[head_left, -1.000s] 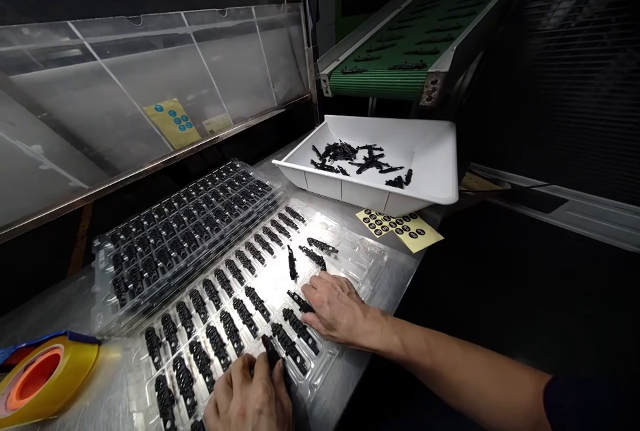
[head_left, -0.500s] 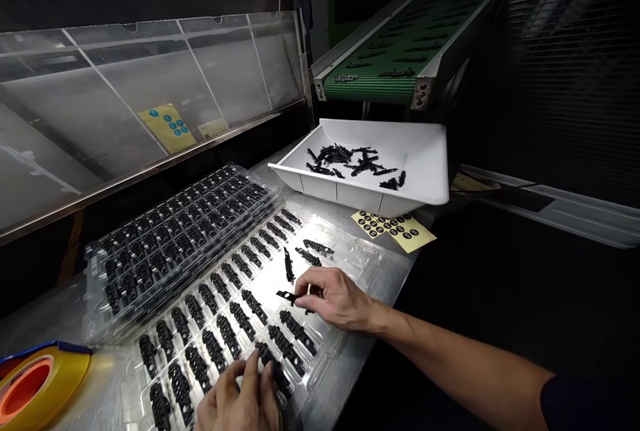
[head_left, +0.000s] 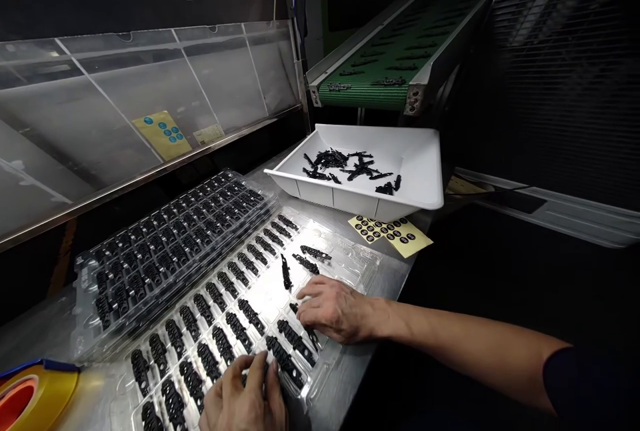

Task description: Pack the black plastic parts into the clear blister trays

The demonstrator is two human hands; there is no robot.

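Note:
My right hand (head_left: 333, 311) is closed with its fingertips down on a black plastic part (head_left: 311, 336) at a slot of the clear blister tray (head_left: 353, 259). Most of that part is hidden under the fingers. My left hand (head_left: 245, 396) lies over the tray's near edge, fingers curled together beside a seated black part (head_left: 284, 360); what they hold, if anything, is hidden. Rows of like parts fill many slots. Two loose parts (head_left: 305, 263) and a slanting one (head_left: 285, 271) lie on the tray's far half.
A stack of filled trays (head_left: 170, 237) stands to the left. Behind is a white bin (head_left: 415, 164) holding loose black parts, below a green conveyor belt (head_left: 370, 94). Sticker sheets (head_left: 407, 242) lie by the bin. A yellow tape roll (head_left: 53, 397) sits at lower left.
My right hand has lowered the black part from above the tray to a slot and turned it. The left hand stays near the same place. The view has shifted slightly.

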